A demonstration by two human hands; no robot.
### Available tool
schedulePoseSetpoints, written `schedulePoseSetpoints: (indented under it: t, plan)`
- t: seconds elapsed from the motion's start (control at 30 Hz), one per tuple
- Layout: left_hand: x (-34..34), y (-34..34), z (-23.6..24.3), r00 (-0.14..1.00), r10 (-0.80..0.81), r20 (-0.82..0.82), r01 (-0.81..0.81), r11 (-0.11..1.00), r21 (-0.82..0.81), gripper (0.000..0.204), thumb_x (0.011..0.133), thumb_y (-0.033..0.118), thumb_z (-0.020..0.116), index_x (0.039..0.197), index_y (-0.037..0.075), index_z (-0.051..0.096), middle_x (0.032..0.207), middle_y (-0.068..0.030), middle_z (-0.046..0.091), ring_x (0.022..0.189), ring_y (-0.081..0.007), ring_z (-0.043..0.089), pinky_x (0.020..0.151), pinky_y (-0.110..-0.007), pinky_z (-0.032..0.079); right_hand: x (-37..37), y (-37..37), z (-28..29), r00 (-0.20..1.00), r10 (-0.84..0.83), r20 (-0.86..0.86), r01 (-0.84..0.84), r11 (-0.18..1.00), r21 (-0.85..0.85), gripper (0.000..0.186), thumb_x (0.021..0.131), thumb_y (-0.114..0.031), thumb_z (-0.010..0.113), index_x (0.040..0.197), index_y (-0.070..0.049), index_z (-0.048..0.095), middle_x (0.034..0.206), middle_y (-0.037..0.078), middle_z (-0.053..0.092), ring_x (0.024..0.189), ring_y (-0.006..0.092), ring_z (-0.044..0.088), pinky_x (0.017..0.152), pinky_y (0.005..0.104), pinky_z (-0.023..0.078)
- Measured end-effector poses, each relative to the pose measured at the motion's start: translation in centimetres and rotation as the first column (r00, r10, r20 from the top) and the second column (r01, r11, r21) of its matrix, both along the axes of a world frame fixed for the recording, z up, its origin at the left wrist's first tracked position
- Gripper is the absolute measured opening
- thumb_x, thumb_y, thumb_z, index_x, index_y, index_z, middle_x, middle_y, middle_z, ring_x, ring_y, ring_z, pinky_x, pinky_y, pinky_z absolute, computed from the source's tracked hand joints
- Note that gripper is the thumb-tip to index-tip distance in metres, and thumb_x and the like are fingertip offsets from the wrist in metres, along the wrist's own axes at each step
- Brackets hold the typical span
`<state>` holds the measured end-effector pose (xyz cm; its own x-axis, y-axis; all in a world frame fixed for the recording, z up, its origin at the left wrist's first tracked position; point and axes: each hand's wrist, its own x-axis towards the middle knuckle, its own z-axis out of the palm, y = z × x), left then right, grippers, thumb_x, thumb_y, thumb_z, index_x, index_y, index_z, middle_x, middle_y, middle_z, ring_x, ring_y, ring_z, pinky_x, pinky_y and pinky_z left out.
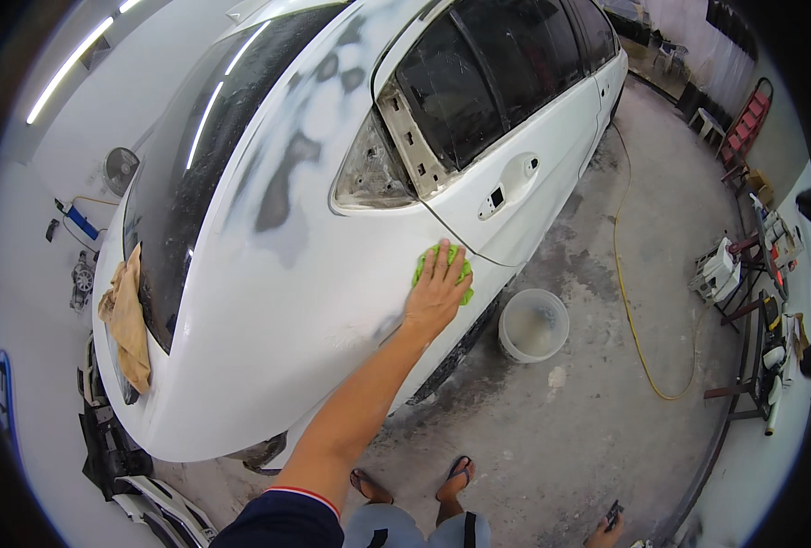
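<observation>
My left hand (437, 292) presses a crumpled green cloth (463, 288) against the white car's rear side panel (314, 292), just below the small side window (369, 173) and left of the door seam. Grey and dark patches mottle the paint higher on the panel. At the bottom right edge, my right hand (603, 532) grips a small dark object (614, 517), too small to make out. A tan cloth (127, 320) hangs over the car beside the rear window, at the left.
A translucent bucket (533, 326) stands on the floor beside the car. A yellow hose (620, 274) runs along the floor. Stands with tools (725, 274) and a red stepladder (748, 128) line the right wall. Detached body parts (150, 511) lie at lower left.
</observation>
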<state>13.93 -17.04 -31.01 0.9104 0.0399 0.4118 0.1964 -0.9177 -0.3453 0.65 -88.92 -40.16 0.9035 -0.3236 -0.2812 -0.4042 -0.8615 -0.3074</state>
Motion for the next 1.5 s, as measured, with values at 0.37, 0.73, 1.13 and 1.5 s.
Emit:
schedulePoseSetpoints:
  t: [0.37, 0.73, 1.13, 1.5]
  plan:
    - [-16.2, -5.7, 6.6, 1.000, 0.011, -0.010, -0.014, 0.883, -0.468, 0.064, 0.064, -0.001, 0.083, 0.121, 0.025, 0.072, 0.149, -0.0028, 0.055, 0.143, -0.0399, 0.045, 0.118, -0.053, 0.039, -18.0, -11.9, -1.9, 0.994, -0.081, -0.073, 0.077, 0.995, -0.065, 0.045, 0.106, -0.030, 0.059, 0.142, -0.002, 0.062, 0.124, 0.025, 0.072, 0.109, 0.0377, 0.069, 0.098, 0.0468, 0.055]
    - [-19.5, 2.1, 8.5, 0.772, 0.552, 0.314, -0.553, 0.828, -0.094, 0.083, 0.092, 0.045, 0.074, 0.165, 0.026, 0.041, 0.174, -0.0228, 0.022, 0.159, -0.0593, 0.009, 0.126, -0.074, 0.009, 3.2, 10.0, -7.5, 0.973, 0.072, 0.218, -0.169, 0.868, 0.466, 0.048, 0.102, -0.023, 0.072, 0.143, -0.002, 0.059, 0.135, 0.017, 0.064, 0.121, 0.0335, 0.064, 0.098, 0.0446, 0.053]
    - [0.6, -4.6, -7.2, 0.966, -0.257, -0.034, 0.200, 0.822, -0.533, 0.054, 0.076, 0.003, 0.074, 0.128, 0.018, 0.070, 0.144, -0.0088, 0.056, 0.126, -0.0348, 0.056, 0.110, -0.049, 0.048, 0.5, 3.3, -13.5, 0.968, 0.229, 0.104, -0.248, 0.941, 0.232, 0.053, 0.099, -0.014, 0.071, 0.149, -0.005, 0.054, 0.135, 0.016, 0.061, 0.105, 0.0250, 0.064, 0.082, 0.0349, 0.058]
    - [-15.9, -21.2, -26.3, 0.770, 0.211, -0.601, -0.578, -0.168, -0.799, 0.078, 0.099, 0.070, 0.060, 0.136, 0.001, 0.065, 0.131, -0.0262, 0.061, 0.119, -0.0450, 0.064, 0.099, -0.051, 0.053, 0.0, 14.2, -21.7, 0.999, -0.002, 0.043, -0.024, 0.803, 0.596, 0.075, 0.090, -0.009, 0.069, 0.159, -0.006, 0.039, 0.138, 0.018, 0.057, 0.113, 0.0273, 0.065, 0.091, 0.0384, 0.058]
